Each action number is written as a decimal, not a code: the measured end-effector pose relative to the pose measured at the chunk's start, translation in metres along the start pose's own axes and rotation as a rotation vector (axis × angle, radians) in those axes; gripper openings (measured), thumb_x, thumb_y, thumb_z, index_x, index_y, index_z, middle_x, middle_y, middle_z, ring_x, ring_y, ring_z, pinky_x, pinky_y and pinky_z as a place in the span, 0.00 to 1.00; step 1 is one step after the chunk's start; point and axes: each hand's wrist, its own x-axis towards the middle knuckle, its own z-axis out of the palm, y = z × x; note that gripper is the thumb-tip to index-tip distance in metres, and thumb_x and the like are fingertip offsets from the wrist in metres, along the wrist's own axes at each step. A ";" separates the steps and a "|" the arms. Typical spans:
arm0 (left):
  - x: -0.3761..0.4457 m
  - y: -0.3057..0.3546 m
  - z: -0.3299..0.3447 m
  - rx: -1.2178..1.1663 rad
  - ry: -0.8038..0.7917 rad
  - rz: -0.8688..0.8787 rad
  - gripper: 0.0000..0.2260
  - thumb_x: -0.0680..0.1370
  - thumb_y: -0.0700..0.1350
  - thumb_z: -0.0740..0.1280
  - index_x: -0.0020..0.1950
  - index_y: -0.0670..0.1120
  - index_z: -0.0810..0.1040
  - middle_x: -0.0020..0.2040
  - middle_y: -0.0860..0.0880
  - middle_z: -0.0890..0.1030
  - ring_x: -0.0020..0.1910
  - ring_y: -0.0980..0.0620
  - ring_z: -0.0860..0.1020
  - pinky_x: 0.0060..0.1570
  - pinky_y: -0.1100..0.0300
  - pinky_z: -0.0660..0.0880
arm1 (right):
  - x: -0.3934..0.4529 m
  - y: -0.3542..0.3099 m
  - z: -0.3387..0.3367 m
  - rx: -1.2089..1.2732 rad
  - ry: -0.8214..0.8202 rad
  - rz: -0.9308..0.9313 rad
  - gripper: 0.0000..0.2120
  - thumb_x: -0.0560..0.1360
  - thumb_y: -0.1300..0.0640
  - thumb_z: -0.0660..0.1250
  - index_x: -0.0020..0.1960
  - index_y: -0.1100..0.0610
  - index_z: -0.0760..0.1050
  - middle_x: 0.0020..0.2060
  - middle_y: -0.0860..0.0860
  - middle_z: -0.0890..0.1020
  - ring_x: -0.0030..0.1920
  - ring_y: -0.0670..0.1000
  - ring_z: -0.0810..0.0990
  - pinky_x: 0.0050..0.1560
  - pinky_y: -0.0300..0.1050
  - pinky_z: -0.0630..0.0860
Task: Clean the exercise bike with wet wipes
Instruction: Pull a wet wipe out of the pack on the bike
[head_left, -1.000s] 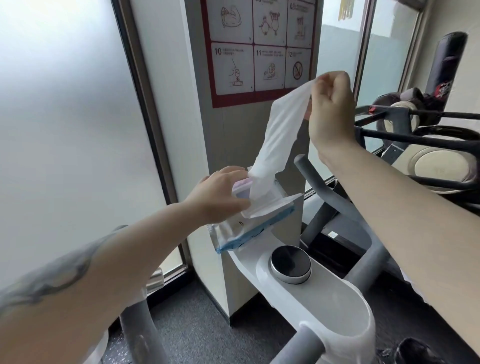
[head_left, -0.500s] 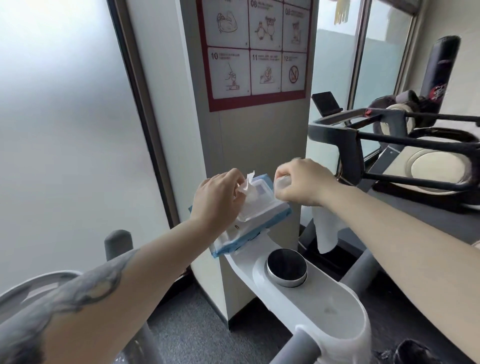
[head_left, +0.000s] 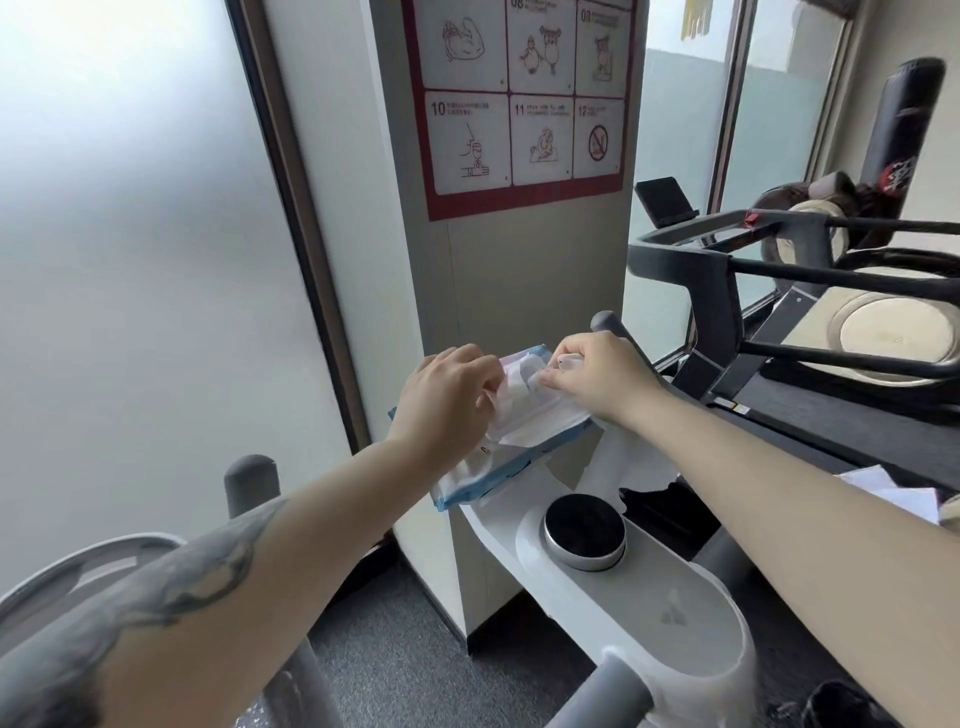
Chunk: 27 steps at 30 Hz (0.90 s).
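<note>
Wet wipes pack (head_left: 493, 467): soft, flat packet, white top with blue edging, flap lifted at its far end. It rests on the front tip of the exercise bike's white console (head_left: 623, 597), just beyond the round black dial (head_left: 584, 530). Long axis runs from near-left to far-right, slightly tilted. Left hand (head_left: 447, 400) lies on the pack's left side, fingers curled, pressing it down. Right hand (head_left: 597, 379) meets it from the right, fingertips pinching white material at the opening. A loose white wipe (head_left: 631, 462) hangs below the right wrist.
</note>
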 end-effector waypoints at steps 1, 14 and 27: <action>-0.001 0.000 0.001 0.044 -0.015 0.069 0.08 0.71 0.34 0.70 0.42 0.46 0.82 0.41 0.51 0.79 0.40 0.48 0.75 0.46 0.55 0.73 | 0.000 0.004 0.002 0.016 0.012 0.022 0.10 0.72 0.48 0.71 0.38 0.53 0.76 0.36 0.52 0.80 0.39 0.53 0.77 0.38 0.45 0.71; 0.005 0.009 0.006 0.239 -0.172 0.107 0.15 0.80 0.55 0.55 0.49 0.53 0.80 0.52 0.51 0.69 0.55 0.49 0.66 0.61 0.55 0.55 | -0.001 0.005 0.010 0.026 0.175 -0.089 0.10 0.76 0.51 0.66 0.40 0.56 0.77 0.33 0.52 0.80 0.38 0.55 0.78 0.39 0.49 0.76; 0.023 0.012 0.007 0.145 -0.026 -0.039 0.05 0.74 0.44 0.70 0.42 0.54 0.83 0.49 0.55 0.77 0.53 0.50 0.73 0.58 0.55 0.60 | 0.002 0.009 0.014 0.000 0.170 -0.098 0.09 0.76 0.50 0.64 0.40 0.53 0.76 0.33 0.51 0.79 0.37 0.53 0.78 0.36 0.49 0.75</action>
